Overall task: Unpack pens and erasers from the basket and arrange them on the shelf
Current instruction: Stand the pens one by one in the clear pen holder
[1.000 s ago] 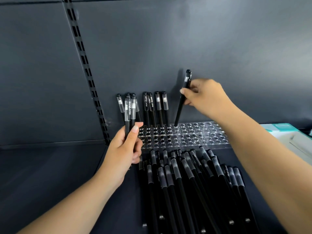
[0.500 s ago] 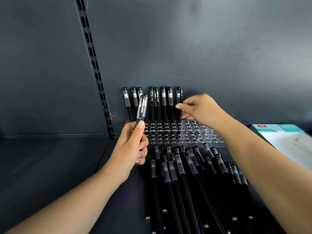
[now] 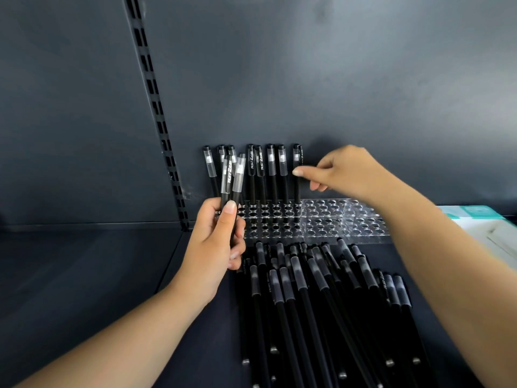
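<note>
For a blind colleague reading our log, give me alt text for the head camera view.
A person's right hand pinches an upright black capped pen standing in a clear plastic holed rack, while the left hand grips two similar pens. More black pens lie heaped on the dark shelf.

Place: a shop, a stationery display.
Signs: slotted upright (image 3: 156, 113) set in dark shelving (image 3: 84, 275); clear pen rack (image 3: 321, 222) stocked with matching pens (image 3: 272, 169).

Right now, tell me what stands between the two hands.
In the head view, upright pens in the clear rack stand between the left hand and right hand.
</note>
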A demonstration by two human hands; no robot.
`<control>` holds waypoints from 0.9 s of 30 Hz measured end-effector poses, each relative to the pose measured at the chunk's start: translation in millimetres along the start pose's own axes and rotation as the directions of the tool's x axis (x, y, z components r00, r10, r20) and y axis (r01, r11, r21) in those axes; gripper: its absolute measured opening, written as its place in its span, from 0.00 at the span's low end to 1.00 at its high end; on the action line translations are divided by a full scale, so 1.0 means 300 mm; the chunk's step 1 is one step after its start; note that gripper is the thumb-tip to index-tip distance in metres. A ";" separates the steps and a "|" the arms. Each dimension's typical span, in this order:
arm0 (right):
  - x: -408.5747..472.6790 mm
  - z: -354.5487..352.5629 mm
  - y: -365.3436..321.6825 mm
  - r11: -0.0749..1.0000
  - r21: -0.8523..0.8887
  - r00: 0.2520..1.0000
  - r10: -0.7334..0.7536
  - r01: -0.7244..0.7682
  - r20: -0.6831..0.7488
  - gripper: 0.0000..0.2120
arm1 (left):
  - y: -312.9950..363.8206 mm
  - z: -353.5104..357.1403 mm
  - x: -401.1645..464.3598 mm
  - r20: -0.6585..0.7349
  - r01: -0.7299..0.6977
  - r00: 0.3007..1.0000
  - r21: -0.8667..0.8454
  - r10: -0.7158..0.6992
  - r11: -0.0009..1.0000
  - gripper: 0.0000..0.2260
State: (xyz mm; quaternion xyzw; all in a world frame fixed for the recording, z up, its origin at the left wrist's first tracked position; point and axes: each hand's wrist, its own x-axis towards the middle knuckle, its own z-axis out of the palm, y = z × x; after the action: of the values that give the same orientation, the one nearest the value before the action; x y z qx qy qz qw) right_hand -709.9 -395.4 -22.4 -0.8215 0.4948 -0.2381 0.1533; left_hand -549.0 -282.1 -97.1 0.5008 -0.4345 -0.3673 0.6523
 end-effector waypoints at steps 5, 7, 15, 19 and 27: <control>-0.050 -0.059 -0.088 0.884 0.445 0.989 -0.105 0.142 -0.107 0.13 | 0.013 0.014 -0.013 0.021 -0.017 1.000 -0.025 0.018 1.000 0.07; -0.070 -0.040 -0.120 0.862 0.486 0.989 -0.143 0.143 -0.038 0.12 | 0.019 0.023 -0.024 0.049 -0.034 0.998 -0.027 0.035 0.999 0.08; -0.099 0.053 -0.163 0.859 0.498 0.959 -0.230 0.120 0.166 0.13 | 0.019 0.042 -0.043 0.103 -0.081 0.991 -0.007 0.081 0.997 0.11; -0.090 0.002 -0.150 0.759 0.651 0.959 -0.192 0.010 0.209 0.06 | 0.000 0.036 -0.033 0.044 -0.162 0.986 0.083 0.158 0.983 0.12; -0.055 -0.155 -0.078 0.693 0.698 0.971 -0.009 0.179 -0.240 0.11 | -0.005 0.010 0.000 -0.212 -0.109 0.970 0.061 0.119 0.992 0.07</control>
State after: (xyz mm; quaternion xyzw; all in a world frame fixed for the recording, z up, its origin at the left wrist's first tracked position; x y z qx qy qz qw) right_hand -724.3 -370.5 24.1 -0.6904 0.3340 -0.5076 0.3926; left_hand -551.9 -283.4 -98.3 0.5278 -0.3981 -0.2619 0.7031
